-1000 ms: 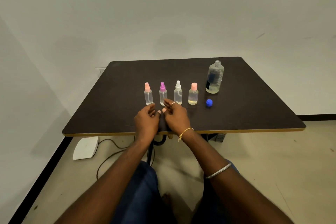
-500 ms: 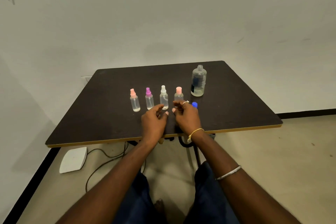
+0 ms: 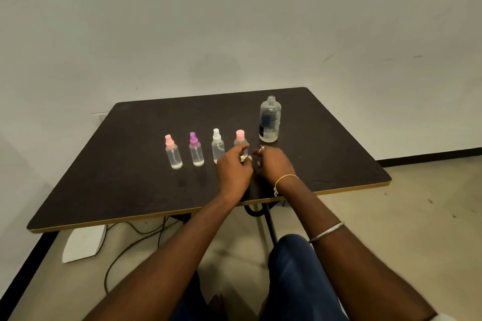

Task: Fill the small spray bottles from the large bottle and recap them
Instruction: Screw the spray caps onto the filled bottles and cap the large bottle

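Observation:
Four small spray bottles stand in a row on the dark table (image 3: 130,177): pink-capped (image 3: 173,154), purple-capped (image 3: 196,151), white-capped (image 3: 217,147) and another pink-capped one (image 3: 240,139) holding yellowish liquid. The large clear bottle (image 3: 270,120) stands uncapped behind them on the right. My left hand (image 3: 234,168) hovers in front of the right pink-capped bottle with loosely curled fingers, hiding its lower part. Just right of it, my right hand (image 3: 275,164) curls its fingers down over the blue cap (image 3: 258,163), of which only a sliver shows.
The table's near edge (image 3: 167,212) runs below my wrists. Under the table lie a white box (image 3: 83,243) and dark cables (image 3: 122,250) on the floor. A wall stands close behind the table.
Both hands have moved right and forward from the table's near edge. My right hand now covers the blue cap, which was in plain view before. My head has turned, shifting the scene.

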